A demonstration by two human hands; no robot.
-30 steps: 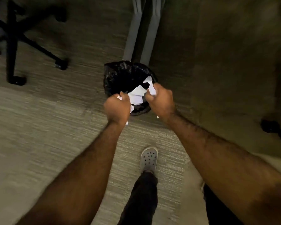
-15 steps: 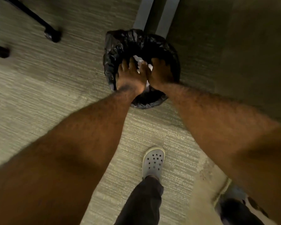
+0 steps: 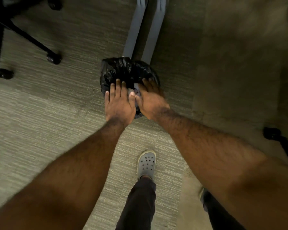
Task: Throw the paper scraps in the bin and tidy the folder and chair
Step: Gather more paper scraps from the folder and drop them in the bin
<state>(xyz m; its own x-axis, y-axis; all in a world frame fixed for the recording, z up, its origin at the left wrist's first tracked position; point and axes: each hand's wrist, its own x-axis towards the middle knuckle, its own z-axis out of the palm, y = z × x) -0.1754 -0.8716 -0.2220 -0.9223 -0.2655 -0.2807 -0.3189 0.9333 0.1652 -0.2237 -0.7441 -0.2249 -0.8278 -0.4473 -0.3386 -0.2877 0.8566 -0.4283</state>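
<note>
While the bin (image 3: 126, 70), lined with a black bag, stood upright on the carpet (image 3: 40, 113) with its mouth facing up, both hands were held flat over it; the left hand (image 3: 120, 103) and right hand (image 3: 150, 100) were spread, palms down, grasping nothing; pale paper scraps (image 3: 136, 92) were glimpsed inside between them.

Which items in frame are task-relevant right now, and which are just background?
Task-relevant:
- bin, black liner
- paper scraps, pale, inside the bin between the hands
- left hand, open, fingers spread above the bin
- right hand, open
- office chair, base and castors only

Background:
- grey desk leg behind the bin
- grey clog
- carpet
- another castor, far right
</note>
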